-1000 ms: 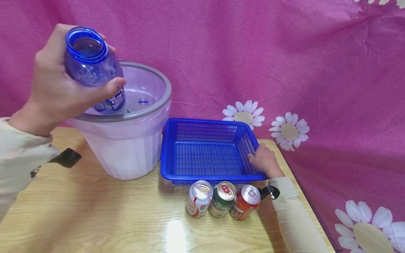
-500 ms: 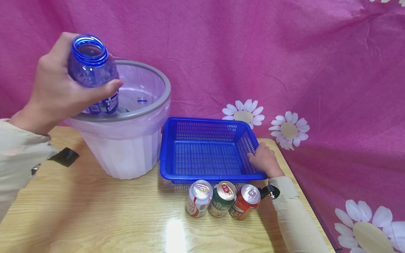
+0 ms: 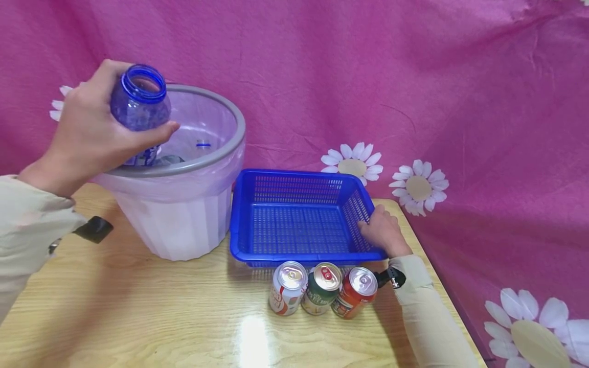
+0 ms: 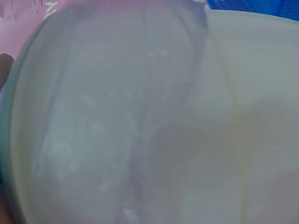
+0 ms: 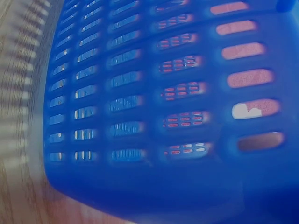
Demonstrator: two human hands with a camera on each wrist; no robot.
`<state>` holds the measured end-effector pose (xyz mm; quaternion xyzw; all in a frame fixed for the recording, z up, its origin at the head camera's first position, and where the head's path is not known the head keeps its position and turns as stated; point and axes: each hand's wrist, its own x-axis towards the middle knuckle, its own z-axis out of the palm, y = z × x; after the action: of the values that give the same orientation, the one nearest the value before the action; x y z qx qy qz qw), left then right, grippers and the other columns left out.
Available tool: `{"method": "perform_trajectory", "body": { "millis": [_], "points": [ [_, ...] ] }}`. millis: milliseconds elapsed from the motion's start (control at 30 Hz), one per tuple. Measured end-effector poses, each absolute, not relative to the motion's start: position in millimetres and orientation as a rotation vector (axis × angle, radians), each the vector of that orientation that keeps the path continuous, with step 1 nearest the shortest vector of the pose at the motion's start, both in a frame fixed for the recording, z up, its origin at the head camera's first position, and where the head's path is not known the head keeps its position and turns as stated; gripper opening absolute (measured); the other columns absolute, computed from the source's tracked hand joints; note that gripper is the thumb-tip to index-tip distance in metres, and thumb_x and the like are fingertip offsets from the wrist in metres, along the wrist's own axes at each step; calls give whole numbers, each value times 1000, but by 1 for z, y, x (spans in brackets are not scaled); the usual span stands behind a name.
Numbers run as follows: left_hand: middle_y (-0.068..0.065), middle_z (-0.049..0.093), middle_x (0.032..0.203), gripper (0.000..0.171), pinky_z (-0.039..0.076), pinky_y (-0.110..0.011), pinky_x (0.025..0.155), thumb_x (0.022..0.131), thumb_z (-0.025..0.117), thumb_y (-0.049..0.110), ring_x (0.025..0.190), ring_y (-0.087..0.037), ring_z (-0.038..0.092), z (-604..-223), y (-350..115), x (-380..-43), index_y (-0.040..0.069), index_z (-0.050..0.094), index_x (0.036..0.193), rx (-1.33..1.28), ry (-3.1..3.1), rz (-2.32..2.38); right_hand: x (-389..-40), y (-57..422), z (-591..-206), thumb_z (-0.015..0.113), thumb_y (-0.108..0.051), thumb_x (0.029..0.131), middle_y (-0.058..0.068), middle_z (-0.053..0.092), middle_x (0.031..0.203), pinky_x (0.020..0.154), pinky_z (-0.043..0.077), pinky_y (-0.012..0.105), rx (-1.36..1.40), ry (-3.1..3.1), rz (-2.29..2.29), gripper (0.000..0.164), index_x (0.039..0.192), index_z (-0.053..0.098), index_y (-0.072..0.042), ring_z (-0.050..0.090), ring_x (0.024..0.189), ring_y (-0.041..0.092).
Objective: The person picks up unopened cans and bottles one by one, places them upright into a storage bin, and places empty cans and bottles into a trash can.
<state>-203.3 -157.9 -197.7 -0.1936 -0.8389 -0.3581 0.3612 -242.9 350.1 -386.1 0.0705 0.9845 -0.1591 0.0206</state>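
My left hand (image 3: 94,125) grips an uncapped, see-through blue plastic bottle (image 3: 140,111) round its body, mouth upward. The bottle's lower part is hidden behind the near rim of a white bin (image 3: 179,220) lined with a thin bag. In the left wrist view, the bin's wall (image 4: 117,121) fills most of the picture and the bottle does not show. At the right end of a blue slotted basket (image 3: 299,230), my right hand (image 3: 384,232) grips the rim, thumb inside. Close up in the right wrist view is the basket's slotted side (image 5: 140,179).
Three drink cans stand before the basket: a white can (image 3: 288,289), a green can (image 3: 322,289) and a red can (image 3: 354,292). Inside the bin lies a clear item with a blue band (image 3: 203,144). A pink flowered cloth (image 3: 294,76) hangs behind the wooden table (image 3: 184,312).
My left hand has lowered the bottle and shifted it slightly right, so more of it sits behind the bin's rim. My right hand keeps its grip on the basket.
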Motion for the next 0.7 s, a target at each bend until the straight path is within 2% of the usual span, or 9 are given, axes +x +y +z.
{"method": "perform_trajectory", "body": {
  "millis": [67,167,233,300,400,500,600,700],
  "points": [
    [41,53,102,76,39,-2,84,65,97,19,93,23,51,-200,-159,-204,12,62,132,-498,-2184,-908,-243,350,-386,53,-33,101,37,55,120,95,51,64,218,3049,-491,57,131,38,14,55,111,51],
    [22,68,108,79,38,-2,84,66,97,21,93,23,50,-202,-160,-205,13,60,135,-491,-2235,-889,-244,350,-386,52,-33,101,37,55,121,96,51,65,223,3044,-488,58,132,37,14,55,112,51],
    [3,74,115,79,36,-3,85,67,97,25,101,10,60,-202,-160,-206,14,60,136,-481,-2278,-854,-244,350,-386,52,-33,102,38,55,121,96,51,66,225,3044,-484,58,132,37,14,55,112,52],
    [-14,75,120,79,35,-6,83,68,96,28,108,-9,69,-202,-160,-207,14,59,137,-484,-2315,-804,-244,350,-386,52,-33,101,38,55,122,96,51,66,225,3048,-482,58,132,37,15,55,113,53],
    [-21,74,121,79,33,-9,81,71,95,32,112,-45,69,-200,-159,-208,12,58,138,-496,-2378,-732,-244,350,-386,52,-32,101,39,55,122,97,50,67,223,3053,-480,59,131,38,15,55,114,54],
    [-23,74,120,80,36,-13,79,72,94,32,110,-50,69,-200,-159,-210,11,56,139,-500,-2424,-689,-244,350,-386,52,-32,101,40,55,123,97,50,67,220,3050,-480,59,132,37,15,55,114,54],
    [-26,72,121,81,47,-31,89,71,94,30,110,-51,66,-200,-159,-211,10,55,140,-500,-2452,-688,-244,350,-386,52,-33,101,39,54,123,97,51,67,223,3046,-484,59,132,37,15,54,114,54],
    [-27,69,123,83,47,-54,96,72,94,30,113,-50,64,-201,-159,-213,9,54,141,-517,-2472,-687,-244,350,-387,52,-33,101,39,55,122,97,51,67,226,3047,-480,59,133,37,15,55,114,53]
  ]
}}
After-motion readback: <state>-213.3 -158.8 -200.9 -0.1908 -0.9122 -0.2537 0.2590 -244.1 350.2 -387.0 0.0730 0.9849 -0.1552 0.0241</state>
